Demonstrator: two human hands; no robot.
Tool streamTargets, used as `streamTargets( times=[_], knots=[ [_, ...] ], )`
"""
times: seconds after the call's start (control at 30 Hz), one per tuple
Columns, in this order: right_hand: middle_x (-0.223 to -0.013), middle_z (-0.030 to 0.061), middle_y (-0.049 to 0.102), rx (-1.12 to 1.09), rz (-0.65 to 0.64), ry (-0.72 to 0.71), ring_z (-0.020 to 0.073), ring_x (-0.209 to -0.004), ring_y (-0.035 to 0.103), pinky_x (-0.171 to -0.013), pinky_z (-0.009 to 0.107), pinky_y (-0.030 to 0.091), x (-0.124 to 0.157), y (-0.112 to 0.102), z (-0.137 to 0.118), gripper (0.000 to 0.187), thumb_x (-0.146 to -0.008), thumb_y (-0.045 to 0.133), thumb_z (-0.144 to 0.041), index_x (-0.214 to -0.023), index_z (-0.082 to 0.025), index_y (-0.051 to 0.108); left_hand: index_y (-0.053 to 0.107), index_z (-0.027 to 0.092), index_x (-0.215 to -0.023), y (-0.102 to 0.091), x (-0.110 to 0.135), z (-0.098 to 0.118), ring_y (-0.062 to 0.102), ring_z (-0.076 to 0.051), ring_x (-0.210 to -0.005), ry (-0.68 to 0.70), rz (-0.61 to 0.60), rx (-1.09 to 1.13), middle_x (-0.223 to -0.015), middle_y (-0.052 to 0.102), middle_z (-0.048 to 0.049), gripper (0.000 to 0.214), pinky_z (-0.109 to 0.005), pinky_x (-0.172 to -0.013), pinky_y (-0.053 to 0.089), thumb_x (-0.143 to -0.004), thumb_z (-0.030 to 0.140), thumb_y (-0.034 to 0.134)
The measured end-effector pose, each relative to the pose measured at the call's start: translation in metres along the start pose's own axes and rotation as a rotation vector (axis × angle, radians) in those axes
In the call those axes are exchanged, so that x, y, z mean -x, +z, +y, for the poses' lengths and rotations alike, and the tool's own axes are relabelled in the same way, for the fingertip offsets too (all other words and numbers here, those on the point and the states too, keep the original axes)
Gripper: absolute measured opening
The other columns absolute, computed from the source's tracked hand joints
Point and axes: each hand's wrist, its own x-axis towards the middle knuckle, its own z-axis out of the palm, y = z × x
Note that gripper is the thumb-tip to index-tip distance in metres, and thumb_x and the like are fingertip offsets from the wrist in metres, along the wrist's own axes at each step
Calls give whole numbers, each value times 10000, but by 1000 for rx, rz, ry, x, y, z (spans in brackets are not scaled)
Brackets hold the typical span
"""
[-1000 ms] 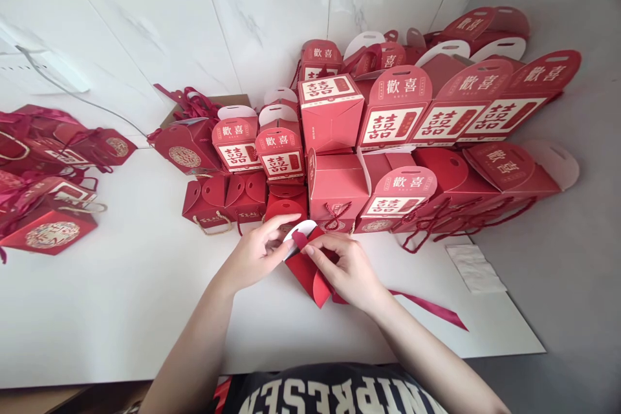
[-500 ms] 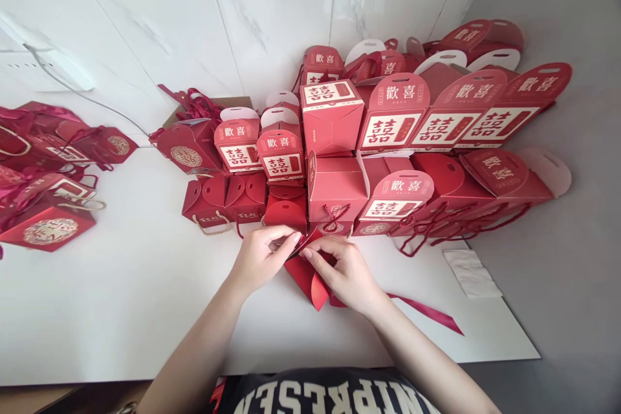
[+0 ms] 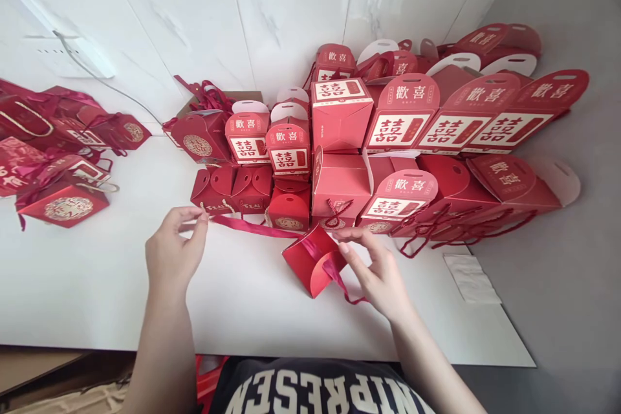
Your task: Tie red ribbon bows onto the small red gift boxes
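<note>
My left hand (image 3: pixel 175 249) is out to the left, its thumb and fingertips pinched on one end of a dark red ribbon (image 3: pixel 257 227). The ribbon stretches across to a small red gift box (image 3: pixel 303 265) in front of the stacked boxes. It passes through the box's top, and its other end hangs down on the right side. The box sits turned at an angle, with a rounded flap facing me. My right hand (image 3: pixel 381 275) holds the box's right upper edge between thumb and fingers; the fingertips are partly hidden.
Rows of red gift boxes (image 3: pixel 398 129) with white labels are stacked against the tiled wall. Finished-looking boxes with ribbons (image 3: pixel 68 204) stand at the left. A folded white tissue (image 3: pixel 471 278) lies on the white table (image 3: pixel 233 304) at the right. A cable (image 3: pixel 111 87) runs down the wall.
My left hand has moved away from the box to the left, drawing the ribbon out. The ribbon's right tail has shortened. My right hand has shifted to the box's right edge.
</note>
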Motion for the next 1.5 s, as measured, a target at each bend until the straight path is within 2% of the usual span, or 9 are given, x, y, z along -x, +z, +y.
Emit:
streamTargets(
  times=[0.1,0.2,0.37,0.53,0.77,0.9,1.0,1.2,1.5],
  knots=[
    [-929,17,666,96,76,64,172,-903,611,-822,263,446,15,-20,5,199,-956,559,-407,-930,-220,623,633,267,-1121,2,-1,19,659,-219,-1008,149,-143,25,-1174,676,-34,280,-299,-771,555,-882,398,571],
    [-826,20,633,124,-11,139,168,-779,570,-739,275,441,30,-26,8,278,-970,518,-448,-868,-204,604,642,254,-1162,17,-1,51,629,-212,-1072,371,-555,117,-1199,664,-46,297,-313,-897,527,-921,378,521],
    [-827,32,635,67,-144,111,160,-716,552,-692,284,450,43,-6,9,245,-969,527,-421,-895,-197,593,599,250,-1239,41,3,80,621,-205,-1091,558,-966,127,-1260,632,-57,346,-231,-698,538,-904,318,543],
    [-839,30,592,20,-87,82,158,-744,534,-711,285,448,38,8,10,232,-925,606,-408,-836,-196,575,667,216,-1052,52,22,74,655,-153,-839,629,-781,26,-1010,687,-33,213,-273,-774,523,-948,316,510],
    [-843,23,552,90,-54,56,169,-773,493,-747,297,430,25,12,-2,147,-899,646,-366,-878,-220,639,613,197,-1250,56,30,69,640,-221,-1054,952,-488,-147,-1238,639,-93,316,-350,-911,513,-964,234,484],
    [-834,25,578,114,-84,25,170,-780,517,-747,299,426,15,13,-6,134,-899,619,-276,-786,-206,597,660,174,-1148,60,28,69,648,-235,-1024,1147,-480,-213,-1155,695,-87,305,-363,-894,515,-947,122,436],
    [-835,19,611,79,-108,52,172,-789,546,-744,299,429,11,8,-8,151,-919,574,-279,-791,-207,537,667,171,-1050,59,27,73,639,-228,-1021,1036,-501,-171,-1125,686,-100,286,-355,-888,501,-962,127,398],
    [-752,-3,626,-46,-147,190,161,-710,577,-649,276,434,11,6,-11,237,-984,475,-428,-877,-219,504,598,198,-929,50,26,84,608,-162,-818,544,-659,70,-919,657,-34,239,-277,-760,459,-996,273,382],
    [-842,23,590,206,-151,31,182,-819,546,-774,315,416,-4,18,-8,162,-921,576,-272,-782,-204,527,645,197,-933,39,12,76,467,-113,-542,180,-1006,217,-645,519,21,288,-227,-504,382,-945,380,424]
  ],
)
